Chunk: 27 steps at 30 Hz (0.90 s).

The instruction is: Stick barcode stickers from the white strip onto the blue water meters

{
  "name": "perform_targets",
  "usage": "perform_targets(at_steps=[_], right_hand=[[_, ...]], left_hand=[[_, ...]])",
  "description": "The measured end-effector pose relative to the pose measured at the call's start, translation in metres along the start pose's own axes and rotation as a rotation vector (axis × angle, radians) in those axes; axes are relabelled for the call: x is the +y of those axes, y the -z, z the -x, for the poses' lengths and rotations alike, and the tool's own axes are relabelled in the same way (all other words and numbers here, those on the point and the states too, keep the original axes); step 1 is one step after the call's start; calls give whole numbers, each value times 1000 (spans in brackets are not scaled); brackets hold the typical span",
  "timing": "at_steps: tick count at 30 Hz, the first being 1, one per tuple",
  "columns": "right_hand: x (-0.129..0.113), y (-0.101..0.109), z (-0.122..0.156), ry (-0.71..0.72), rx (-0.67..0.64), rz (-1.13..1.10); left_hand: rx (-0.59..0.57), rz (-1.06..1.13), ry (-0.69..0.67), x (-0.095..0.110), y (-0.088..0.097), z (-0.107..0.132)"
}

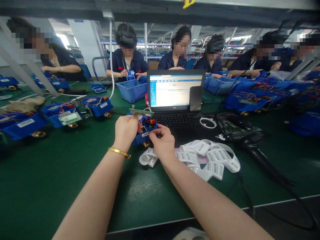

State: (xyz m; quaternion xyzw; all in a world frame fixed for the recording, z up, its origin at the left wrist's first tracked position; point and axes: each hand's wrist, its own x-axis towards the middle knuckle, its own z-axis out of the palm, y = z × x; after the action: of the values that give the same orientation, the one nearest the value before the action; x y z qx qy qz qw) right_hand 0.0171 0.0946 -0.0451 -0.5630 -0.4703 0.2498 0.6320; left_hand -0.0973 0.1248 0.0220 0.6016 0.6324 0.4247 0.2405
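Note:
In front of the laptop sits a small blue plastic meter housing [141, 137] with a white barcode label on its near side. Coloured wires and a red-and-black part show inside it. A green circuit board [141, 112] stands tilted over its top, joined by wires. My left hand [126, 130], a gold bangle at its wrist, is closed at the board's left end; its fingertips are partly hidden. My right hand [163, 141] grips the housing's right side, with the thumb by the label. Brass fittings [146, 144] show under the housing.
Curled barcode label strips [212, 156] lie right of my hands, near a black barcode scanner [262, 160]. The laptop [176, 91] and a white ring [208, 122] are behind. More blue housings [97, 106] stand on both sides; a blue bin [132, 91] and several co-workers are across the table.

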Motion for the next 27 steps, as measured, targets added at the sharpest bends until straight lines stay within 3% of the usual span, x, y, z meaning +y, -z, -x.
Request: perform_targets(at_steps=[11, 17, 21, 27], right_hand=[[7, -4, 4, 96, 14, 49], [9, -7, 4, -3, 24, 97], [6, -8, 4, 44, -7, 105], [12, -5, -4, 66, -49, -12]], left_hand=[[-11, -21, -18, -1, 1, 4], [-7, -26, -18, -1, 1, 4], [-9, -33, -2, 0, 2, 3], [-14, -47, 32, 2, 4, 4]])
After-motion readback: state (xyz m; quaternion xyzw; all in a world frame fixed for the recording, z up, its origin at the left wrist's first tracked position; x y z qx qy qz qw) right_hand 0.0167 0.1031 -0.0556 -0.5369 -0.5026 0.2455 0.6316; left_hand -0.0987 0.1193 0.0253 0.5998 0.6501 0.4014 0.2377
